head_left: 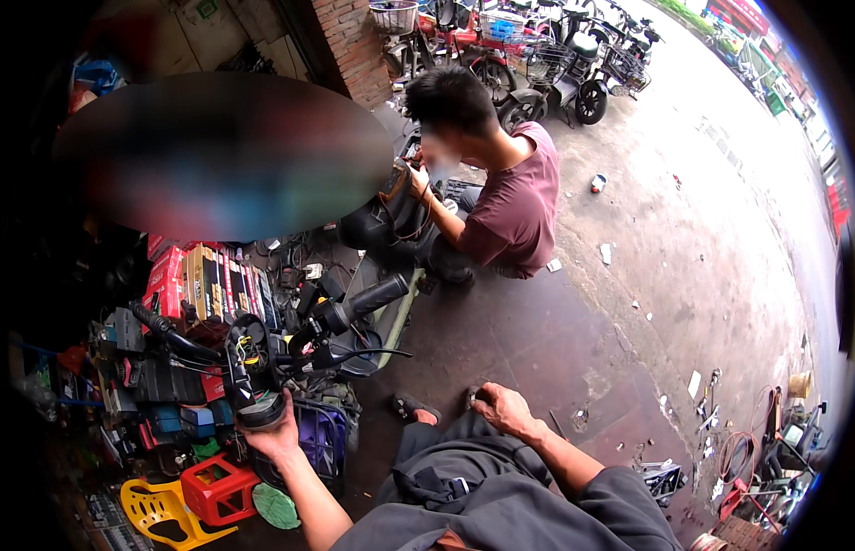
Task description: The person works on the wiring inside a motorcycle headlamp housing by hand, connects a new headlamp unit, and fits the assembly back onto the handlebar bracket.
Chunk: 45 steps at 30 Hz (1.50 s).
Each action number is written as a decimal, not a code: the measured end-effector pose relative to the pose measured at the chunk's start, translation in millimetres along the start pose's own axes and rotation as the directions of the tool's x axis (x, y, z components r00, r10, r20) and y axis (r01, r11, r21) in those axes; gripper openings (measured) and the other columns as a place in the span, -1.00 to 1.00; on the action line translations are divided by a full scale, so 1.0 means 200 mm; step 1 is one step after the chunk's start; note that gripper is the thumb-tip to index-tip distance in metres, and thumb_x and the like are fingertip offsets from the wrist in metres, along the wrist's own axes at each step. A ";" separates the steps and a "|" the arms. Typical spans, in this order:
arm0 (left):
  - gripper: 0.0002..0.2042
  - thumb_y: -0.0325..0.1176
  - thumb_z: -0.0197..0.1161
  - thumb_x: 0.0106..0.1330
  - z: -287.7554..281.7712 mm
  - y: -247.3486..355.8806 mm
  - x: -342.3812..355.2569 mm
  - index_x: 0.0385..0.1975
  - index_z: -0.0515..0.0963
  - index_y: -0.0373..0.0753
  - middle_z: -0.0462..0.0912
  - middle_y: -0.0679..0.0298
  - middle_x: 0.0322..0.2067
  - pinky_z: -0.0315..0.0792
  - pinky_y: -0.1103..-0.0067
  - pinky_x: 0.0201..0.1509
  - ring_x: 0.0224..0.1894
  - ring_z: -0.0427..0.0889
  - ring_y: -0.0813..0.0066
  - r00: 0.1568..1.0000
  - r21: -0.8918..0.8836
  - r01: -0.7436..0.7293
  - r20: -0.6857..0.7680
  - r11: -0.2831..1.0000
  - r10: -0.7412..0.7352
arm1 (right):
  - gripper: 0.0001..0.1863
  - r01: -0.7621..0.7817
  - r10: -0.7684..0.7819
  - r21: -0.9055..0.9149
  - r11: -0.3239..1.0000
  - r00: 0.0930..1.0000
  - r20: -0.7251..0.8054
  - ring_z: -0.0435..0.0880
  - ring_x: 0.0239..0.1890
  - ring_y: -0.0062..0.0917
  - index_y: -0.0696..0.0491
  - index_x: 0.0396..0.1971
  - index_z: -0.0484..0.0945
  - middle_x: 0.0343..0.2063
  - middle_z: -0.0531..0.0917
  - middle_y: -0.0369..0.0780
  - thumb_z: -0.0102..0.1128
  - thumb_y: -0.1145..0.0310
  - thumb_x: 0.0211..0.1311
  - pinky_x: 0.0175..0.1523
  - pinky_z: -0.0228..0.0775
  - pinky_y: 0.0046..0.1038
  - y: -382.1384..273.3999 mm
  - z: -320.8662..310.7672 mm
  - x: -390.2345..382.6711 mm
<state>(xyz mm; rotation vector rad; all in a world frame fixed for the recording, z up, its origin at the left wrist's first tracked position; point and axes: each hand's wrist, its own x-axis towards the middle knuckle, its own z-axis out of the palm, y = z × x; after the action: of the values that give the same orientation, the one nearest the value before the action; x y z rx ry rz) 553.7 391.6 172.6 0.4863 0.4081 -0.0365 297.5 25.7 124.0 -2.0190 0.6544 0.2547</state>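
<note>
In front of me on the left stands an electric scooter's handlebar (358, 308) with black grips and levers. Its opened black instrument housing (253, 354) shows yellow, white and black wires inside. My left hand (273, 433) grips the lower end of this housing from below. My right hand (505, 410) is at my right knee, its fingers curled and closed. Whether anything small lies in those fingers is hidden. A black cable end (390, 352) sticks out to the right of the handlebar.
Ahead, a person in a maroon shirt (524, 197) crouches, handling cables at a black scooter part (377, 225). Boxes (216, 280) crowd the left, above a red stool (218, 487) and a yellow stool (161, 510). Parked scooters (565, 69) stand behind. Tools and scraps (749, 459) lie right.
</note>
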 end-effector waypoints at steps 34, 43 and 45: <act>-0.38 0.22 0.05 0.30 -0.04 -0.20 -0.18 0.20 0.40 -0.09 0.51 0.21 0.15 0.24 -0.10 0.25 0.21 0.43 0.09 0.960 0.111 -0.178 -0.198 0.978 0.197 | -0.57 -0.551 0.576 0.288 0.783 0.818 -0.001 0.70 -0.27 -0.27 0.21 -0.27 0.63 -0.41 0.70 -0.03 0.24 0.09 0.11 -0.09 0.49 -0.32 1.19 -0.17 0.56; -0.34 0.22 0.09 0.27 -0.03 -0.31 -0.13 0.19 0.41 -0.19 0.49 0.19 0.19 0.18 -0.01 0.31 0.27 0.39 0.09 0.813 0.104 -0.377 -0.439 0.920 0.382 | -0.71 -0.463 0.482 0.206 0.862 0.874 -0.054 0.54 -0.59 -0.59 0.19 -0.34 0.56 -0.56 0.60 -0.26 0.25 0.23 0.17 -0.54 0.37 -0.52 1.50 -0.69 0.82; -0.38 0.21 0.13 0.26 -0.08 -0.30 -0.13 0.13 0.46 -0.17 0.57 0.25 0.10 0.28 0.16 0.19 0.16 0.50 0.18 0.808 0.141 -0.376 -0.433 0.916 0.398 | -0.72 -0.460 0.475 0.171 0.871 0.878 -0.060 0.53 -0.60 -0.59 0.18 -0.34 0.56 -0.58 0.59 -0.26 0.25 0.23 0.16 -0.55 0.36 -0.52 1.59 -0.77 0.83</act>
<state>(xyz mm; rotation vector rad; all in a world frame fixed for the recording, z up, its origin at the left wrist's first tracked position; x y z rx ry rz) 516.4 344.4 142.2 0.6211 0.7638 0.4779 249.3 -287.2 -104.5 -1.7101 1.1952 0.3777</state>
